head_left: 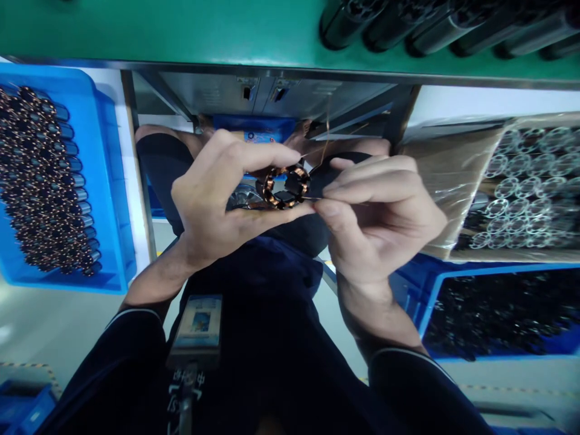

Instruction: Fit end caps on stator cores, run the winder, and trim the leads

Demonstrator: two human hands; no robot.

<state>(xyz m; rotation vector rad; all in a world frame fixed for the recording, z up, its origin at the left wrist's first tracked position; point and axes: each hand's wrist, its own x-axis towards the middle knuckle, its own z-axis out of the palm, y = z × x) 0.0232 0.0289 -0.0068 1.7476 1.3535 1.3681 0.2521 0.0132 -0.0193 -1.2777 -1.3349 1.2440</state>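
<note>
Over lap [163,175]: L hand [211,199], Cu coil [286,187] | R hand [378,220], blk disc [338,172] (touching)

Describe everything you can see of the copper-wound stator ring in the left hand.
The copper-wound stator ring is a small, dark ring with tight coils of shiny, orange-brown copper wire wound around its rim and black core segments between them. It is held tilted between the thumb and fingers of the left hand, in front of the person's body. Its right edge sits beside a black flat piece held by the right hand; whether they touch cannot be told.
</note>
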